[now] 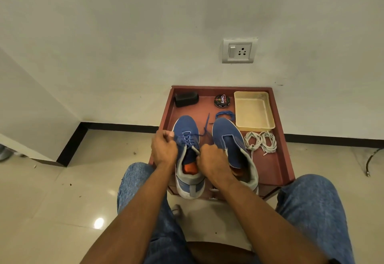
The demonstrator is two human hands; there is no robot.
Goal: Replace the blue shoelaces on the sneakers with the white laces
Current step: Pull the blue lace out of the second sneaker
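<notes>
Two blue sneakers stand side by side on a red-brown table (276, 160). The left sneaker (187, 126) still carries a blue lace (188, 139) crossed through its eyelets, one loose end trailing toward the back. My left hand (164, 147) pinches the lace at the shoe's left side. My right hand (212, 160) grips the shoe's right collar edge with curled fingers. The right sneaker (228, 137) has no lace. A removed blue lace (225, 114) lies coiled behind it. Two white laces (260, 141) lie bundled to its right.
A cream plastic tray (254, 127) sits at the table's back right. A round shoe polish tin (222, 100) and a black brush (186, 98) lie along the back. The wall with a socket (239, 51) is directly behind. My knees flank the table.
</notes>
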